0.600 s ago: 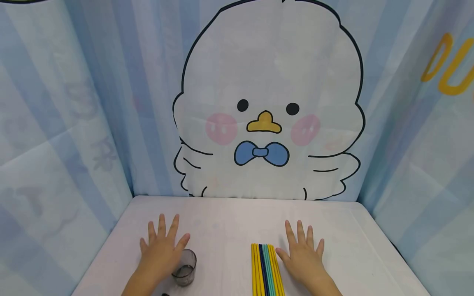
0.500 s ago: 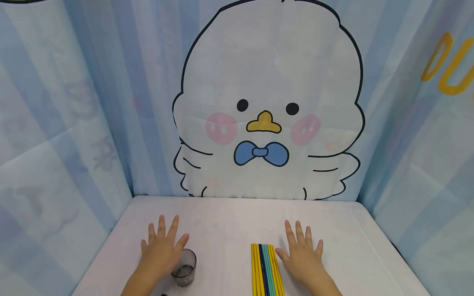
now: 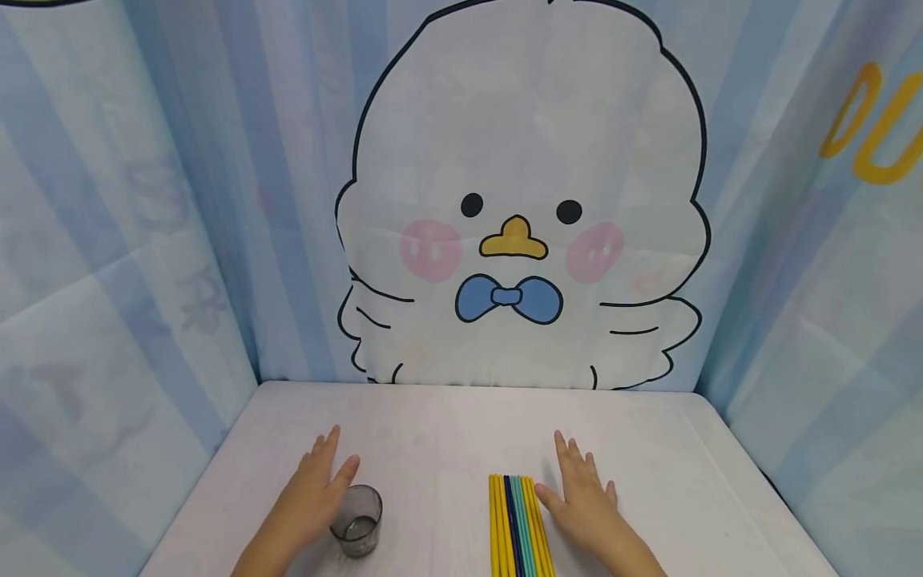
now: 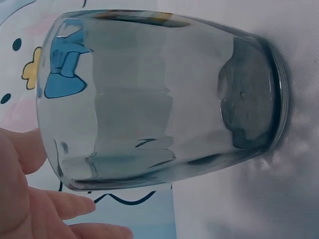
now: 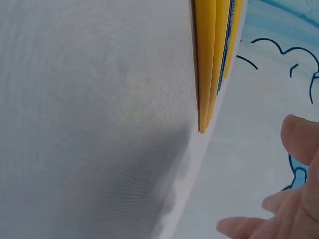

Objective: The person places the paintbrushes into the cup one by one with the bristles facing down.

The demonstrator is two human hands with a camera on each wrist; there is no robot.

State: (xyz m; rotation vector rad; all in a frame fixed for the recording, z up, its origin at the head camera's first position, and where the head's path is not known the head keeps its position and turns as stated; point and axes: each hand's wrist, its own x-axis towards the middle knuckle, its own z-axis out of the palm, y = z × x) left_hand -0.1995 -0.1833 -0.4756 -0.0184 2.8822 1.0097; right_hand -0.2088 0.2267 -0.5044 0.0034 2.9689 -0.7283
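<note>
A small smoky-grey glass (image 3: 356,519) stands upright on the white table (image 3: 447,433); it fills the left wrist view as the glass (image 4: 159,99). My left hand (image 3: 317,481) is turned on edge just left of it, fingers straight, thumb near the rim. A row of several straws (image 3: 517,525), yellow with dark blue and teal ones in the middle, lies right of centre. My right hand (image 3: 580,497) is beside them on the right, fingers straight, thumb close to the outer yellow straw. The straws' ends (image 5: 212,64) show in the right wrist view.
A blue-striped cloth with a cartoon chick (image 3: 519,208) hangs behind the table and wraps both sides. The table's far half is bare white surface.
Both hands have turned from flat, spread palms to an on-edge pose with fingers together. The left hand has drawn closer to the glass. Glass and straws have not moved.
</note>
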